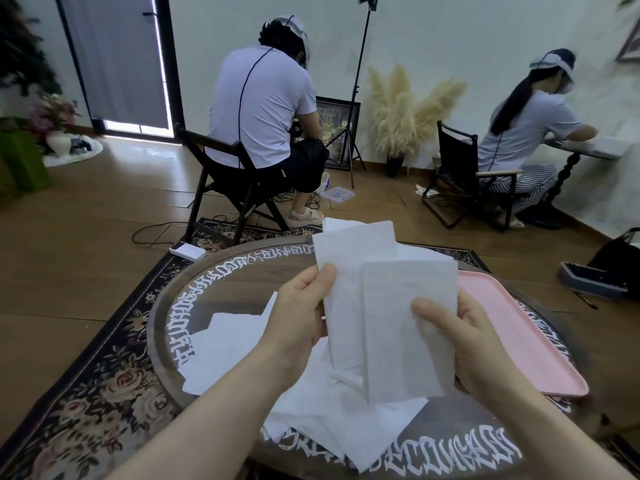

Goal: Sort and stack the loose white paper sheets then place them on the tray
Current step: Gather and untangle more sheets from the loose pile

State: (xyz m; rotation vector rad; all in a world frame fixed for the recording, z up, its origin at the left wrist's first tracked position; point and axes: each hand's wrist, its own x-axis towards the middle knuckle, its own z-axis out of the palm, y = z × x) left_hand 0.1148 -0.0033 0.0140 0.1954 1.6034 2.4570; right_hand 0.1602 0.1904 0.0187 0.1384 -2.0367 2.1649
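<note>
I hold a bunch of white paper sheets (381, 299) upright above a round dark table (221, 285) with white lettering. My left hand (301, 306) pinches the left edge of the bunch with its thumb on top. My right hand (460, 334) grips the right side, thumb across the front sheet. The sheets are uneven, with one sticking up at the back. Several loose white sheets (235, 341) lie spread on the table under my hands. A pink tray (519, 334) rests on the table's right side, bare where I can see it.
A floral rug (86, 386) lies under the table. Two seated people (266, 109) face away on folding chairs farther back. A white power bank (187, 251) sits beyond the table's far edge, and a dark case (592, 280) lies on the floor at right.
</note>
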